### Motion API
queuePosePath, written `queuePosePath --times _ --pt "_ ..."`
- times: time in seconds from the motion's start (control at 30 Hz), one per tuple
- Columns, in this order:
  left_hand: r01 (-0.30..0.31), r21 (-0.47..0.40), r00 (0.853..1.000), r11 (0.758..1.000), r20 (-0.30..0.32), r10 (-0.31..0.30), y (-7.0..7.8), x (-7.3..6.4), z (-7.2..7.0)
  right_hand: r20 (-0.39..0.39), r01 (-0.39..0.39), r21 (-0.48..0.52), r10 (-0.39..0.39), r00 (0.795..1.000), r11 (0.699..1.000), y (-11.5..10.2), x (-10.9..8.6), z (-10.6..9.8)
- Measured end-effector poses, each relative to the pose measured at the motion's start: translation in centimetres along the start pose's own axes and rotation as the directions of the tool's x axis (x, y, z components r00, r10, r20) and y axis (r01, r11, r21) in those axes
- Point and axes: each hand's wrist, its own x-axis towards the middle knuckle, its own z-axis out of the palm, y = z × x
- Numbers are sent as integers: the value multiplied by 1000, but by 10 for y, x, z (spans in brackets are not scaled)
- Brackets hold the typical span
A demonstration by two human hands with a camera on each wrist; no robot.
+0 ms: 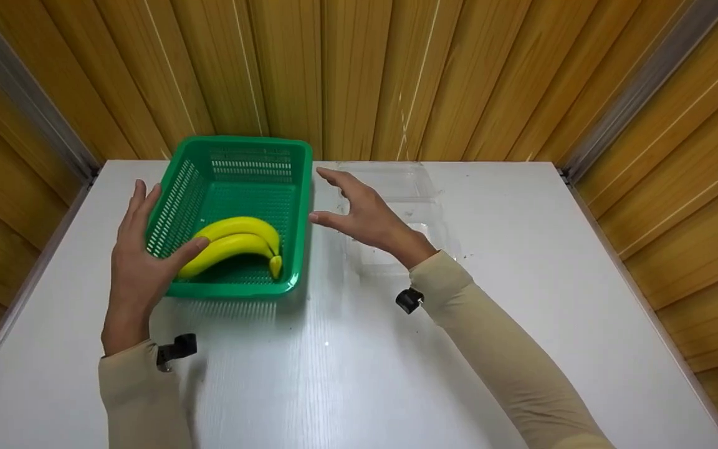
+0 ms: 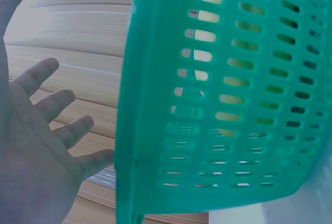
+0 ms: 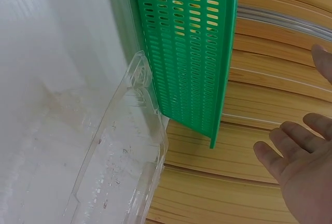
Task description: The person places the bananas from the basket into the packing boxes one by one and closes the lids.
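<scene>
In the head view a green plastic basket [image 1: 300, 249] with slotted walls stands at the back left of the white table. Inside it, toward the front, lies a bunch of yellow bananas [image 1: 240, 242]. My left hand [image 1: 138, 262] is over the basket's left front side, fingers spread and thumb pointing across the bananas. In the left wrist view the basket's slotted wall [image 2: 155, 130] stands close beside those fingers. To the basket's right, my right hand [image 1: 365, 212] hovers with thumb and fingers apart, holding nothing. Below it sits a clear plastic container [image 1: 390, 265], partly hidden by the hand.
The clear container [image 3: 119, 167] has its lid side raised near the basket in the right wrist view. Wood-look panels [image 1: 359, 75] rise behind the white table [image 1: 346, 374] and at both sides. Grey metal posts [image 1: 646, 81] run along the corners.
</scene>
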Motion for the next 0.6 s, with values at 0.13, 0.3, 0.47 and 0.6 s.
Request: queuePosePath --times 0.13,0.3,0.47,0.6 --pt "31 0 1000 1000 -4 -31 -4 -5 -1 6 14 7 -14 1000 1000 0 1 3" --pt "68 -11 997 998 -24 -68 -10 -9 -5 19 23 15 -24 1000 1000 0 2 8" --pt "110 6 993 994 -32 -110 -17 -15 -8 30 11 15 -12 999 1000 0 3 13" --pt "133 21 990 991 -46 -132 -21 -19 -10 43 6 30 -8 999 1000 -1 5 17"
